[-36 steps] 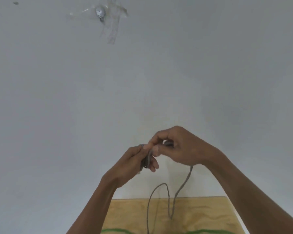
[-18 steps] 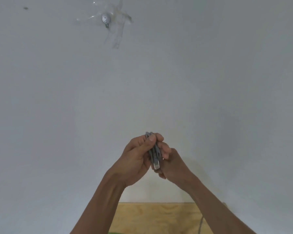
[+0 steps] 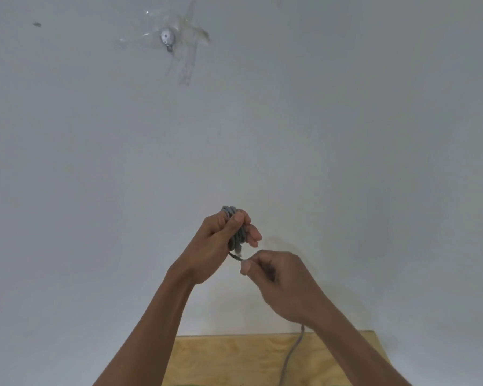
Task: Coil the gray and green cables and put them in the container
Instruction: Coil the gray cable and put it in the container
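Against a plain white wall (image 3: 346, 135), both bare hands are raised in front of the camera. The left hand (image 3: 221, 246) is curled round a small bundle of gray cable (image 3: 239, 235); the loops show above the thumb and between the thumb and the fingers, with the thumb pressed across the front of the bundle. A short dark stretch of the same cable leaves the bottom of the bundle and runs down and to the right into the right hand (image 3: 279, 282). That hand sits just below and to the right of the left one, close but not touching it, with its thumb and forefinger pinching the cable and the other fingers folded in. Below the right wrist the loose part of the cable comes back into view and trails down across a pale wooden table (image 3: 221, 360), leaving the picture at the bottom edge. Only the far part of the table shows, butted against the wall. A thin sliver of green at the very bottom edge of the table cannot be made out. High on the wall, up and to the left of the hands, a small round metal fitting (image 3: 168, 39) is stuck under strips of clear tape (image 3: 190, 62).
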Motion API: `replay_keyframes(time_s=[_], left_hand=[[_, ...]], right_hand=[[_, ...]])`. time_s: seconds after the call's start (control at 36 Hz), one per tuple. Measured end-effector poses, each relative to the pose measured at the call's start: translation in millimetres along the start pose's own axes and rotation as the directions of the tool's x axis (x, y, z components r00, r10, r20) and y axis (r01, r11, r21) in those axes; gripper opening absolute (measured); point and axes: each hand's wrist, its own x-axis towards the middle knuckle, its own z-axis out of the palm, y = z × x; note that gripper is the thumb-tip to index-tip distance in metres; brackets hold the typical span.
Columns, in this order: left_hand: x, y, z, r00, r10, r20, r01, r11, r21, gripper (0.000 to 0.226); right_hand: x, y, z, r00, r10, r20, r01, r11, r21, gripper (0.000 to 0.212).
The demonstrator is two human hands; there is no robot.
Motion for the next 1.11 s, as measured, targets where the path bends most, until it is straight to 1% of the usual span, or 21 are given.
replay_keyframes(time_s=[0.06, 0.11, 0.17, 0.19, 0.25, 0.31, 0.36, 0.42, 0.47, 0.53, 0.56, 0.61, 0.64, 0.72, 0.78, 0.81, 0.92, 0.97, 1.03, 1.11], left_hand=[[-4.1, -1.0, 0.4, 0.998, -0.033, 0.044, 0.029, 0.997, 0.074, 0.035], [-9.1, -0.9, 4.1, 0.995, -0.054, 0.086, 0.045, 0.993, 0.11, 0.045], [-13.8, -0.7, 10.4, 0.987, -0.061, 0.147, 0.039, 0.988, 0.147, 0.06], [-16.7, -1.4, 13.6, 0.983, -0.076, 0.168, 0.049, 0.986, 0.159, 0.067], [-23.4, -3.8, 19.5, 0.975, -0.127, 0.184, 0.105, 0.987, 0.123, 0.073], [-29.9, -5.4, 25.4, 0.966, -0.16, 0.204, 0.163, 0.987, 0.003, 0.071], [-34.4, -4.0, 31.6, 0.964, -0.153, 0.219, 0.184, 0.975, -0.128, 0.068], [-36.3, 0.9, 36.7, 0.971, -0.115, 0.208, 0.163, 0.96, -0.228, 0.064], [-36.9, 7.7, 39.8, 0.978, -0.074, 0.196, 0.135, 0.938, -0.319, 0.058], [-36.2, 14.1, 41.1, 0.98, -0.019, 0.199, 0.089, 0.933, -0.35, 0.047], [-35.3, 16.1, 41.4, 0.98, 0.007, 0.197, 0.062, 0.937, -0.342, 0.04], [-31.5, 17.9, 40.9, 0.984, 0.033, 0.174, 0.027, 0.944, -0.33, 0.032], [-29.4, 18.1, 39.7, 0.987, 0.035, 0.156, 0.019, 0.943, -0.331, 0.03], [-23.5, 17.9, 33.6, 0.994, 0.039, 0.105, 0.0, 0.938, -0.348, 0.025], [-19.7, 16.9, 27.0, 0.997, 0.048, 0.063, -0.026, 0.95, -0.312, 0.023], [-17.6, 16.2, 23.3, 0.998, 0.056, 0.038, -0.043, 0.962, -0.271, 0.022], [-12.3, 14.4, 9.2, 0.996, 0.081, -0.031, -0.083, 0.995, -0.064, 0.022], [-11.5, 15.0, 3.5, 0.994, 0.093, -0.05, -0.089, 0.993, 0.076, 0.022], [-11.9, 15.2, -0.8, 0.994, 0.091, -0.056, -0.079, 0.98, 0.18, 0.023], [-14.1, 9.9, -3.2, 0.999, 0.051, -0.009, -0.046, 0.946, 0.321, 0.027]], right_hand=[[5.9, -9.7, -12.6, 0.999, -0.027, 0.039, 0.032, 0.992, -0.121, 0.021], [13.9, -18.9, -25.0, 0.994, -0.061, 0.088, 0.081, 0.965, -0.248, 0.02], [23.5, -27.1, -37.7, 0.988, -0.089, 0.13, 0.126, 0.943, -0.308, 0.017], [29.7, -29.7, -44.2, 0.984, -0.111, 0.14, 0.15, 0.941, -0.303, 0.016], [42.9, -32.4, -57.1, 0.978, -0.164, 0.129, 0.187, 0.963, -0.193, 0.018], [55.9, -32.0, -67.2, 0.975, -0.2, 0.096, 0.204, 0.979, -0.03, 0.021], [65.3, -28.4, -71.7, 0.976, -0.201, 0.089, 0.194, 0.977, 0.086, 0.021], [69.1, -19.1, -66.7, 0.983, -0.165, 0.076, 0.149, 0.971, 0.189, 0.012], [67.5, -5.9, -56.0, 0.994, -0.102, 0.027, 0.091, 0.957, 0.274, 0.004], [60.0, 4.4, -41.4, 0.998, -0.053, 0.027, 0.04, 0.934, 0.355, 0.011], [56.2, 8.9, -34.0, 0.997, -0.027, 0.066, -0.002, 0.916, 0.401, 0.016], [43.7, 12.9, -17.9, 0.995, 0.01, 0.101, -0.051, 0.911, 0.409, 0.022], [38.2, 14.6, -10.2, 0.993, 0.039, 0.114, -0.08, 0.921, 0.381, 0.024], [21.6, 18.3, 8.9, 0.992, 0.058, 0.109, -0.086, 0.959, 0.269, 0.033], [12.0, 19.4, 16.4, 0.993, 0.068, 0.095, -0.085, 0.978, 0.193, 0.042], [9.1, 19.0, 19.5, 0.996, 0.052, 0.068, -0.062, 0.985, 0.16, 0.042], [0.9, 15.8, 23.1, 1.0, -0.014, -0.005, 0.015, 0.989, 0.15, 0.021], [-3.0, 11.6, 22.2, 0.999, -0.035, -0.01, 0.035, 0.997, 0.076, 0.017], [-5.8, 4.6, 19.2, 0.998, -0.055, -0.012, 0.055, 0.998, 0.001, 0.017], [-2.9, -10.5, 4.6, 0.992, -0.12, -0.027, 0.117, 0.988, -0.096, 0.013]])
